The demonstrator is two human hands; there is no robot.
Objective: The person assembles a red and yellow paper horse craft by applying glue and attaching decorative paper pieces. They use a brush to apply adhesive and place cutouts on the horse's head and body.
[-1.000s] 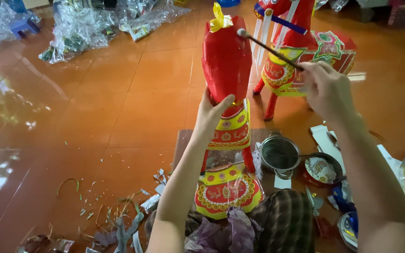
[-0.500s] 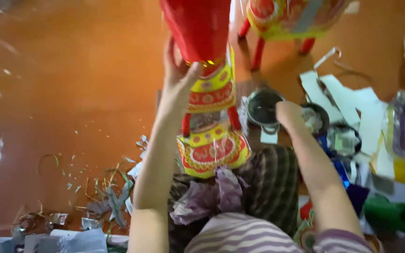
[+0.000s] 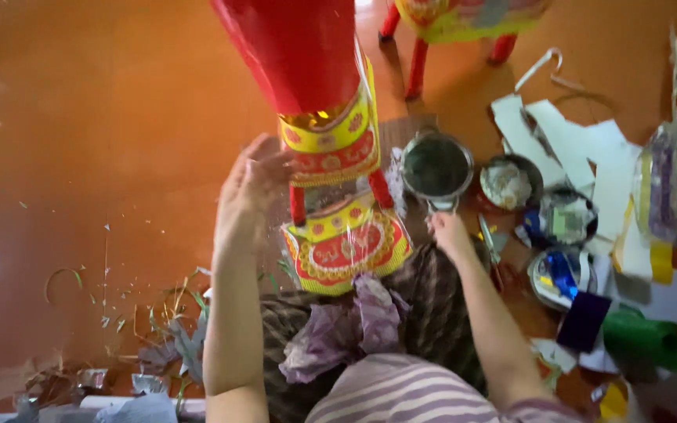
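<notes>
Right hand (image 3: 450, 233) now lower, by one metal cup (image 3: 436, 166); left hand (image 3: 251, 192) on one paper figure (image 3: 331, 149).

Home craft wkshop: tiled floor (image 3: 103, 117), paper scraps (image 3: 589, 153), glue pots (image 3: 436, 166).

Right hand (image 3: 450, 233) dropped from red figure (image 3: 315, 94) to metal cup (image 3: 436, 166).

Paper figure (image 3: 331, 157) stands on the floor (image 3: 103, 141) at centre, its base just above the person's lap. Left hand (image 3: 248, 196) lies against it at 9 o'clock. Metal cup (image 3: 436, 166) sits at its 3 o'clock; right hand (image 3: 450, 233) is just below the cup at 6 o'clock. A small bowl (image 3: 509, 184) lies just right of the cup. Paper sheets (image 3: 573, 149) lie further right. Scraps (image 3: 166, 321) lie at 8 o'clock.
</notes>
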